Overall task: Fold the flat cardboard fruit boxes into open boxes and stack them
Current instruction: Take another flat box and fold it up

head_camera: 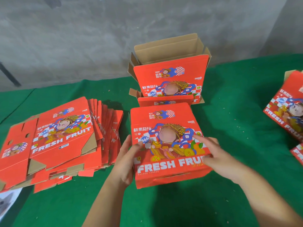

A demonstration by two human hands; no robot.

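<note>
At 9 o'clock on the green cloth (229, 128), flat stack (62, 141), top sheet reads "FRESH FRUIT". Centre: box in hand (165, 145), same "FRESH FRUIT" print plus "666" badge; my left hand (127, 161) grips its left edge, my right hand (218, 154) lies on its right side, fingers fairly straight. At 12 o'clock, folded open boxes (170, 79) stacked. At 3 o'clock, more red boxes (285, 108).

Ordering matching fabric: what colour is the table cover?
Green cloth table cover, seen in the head view.
</note>
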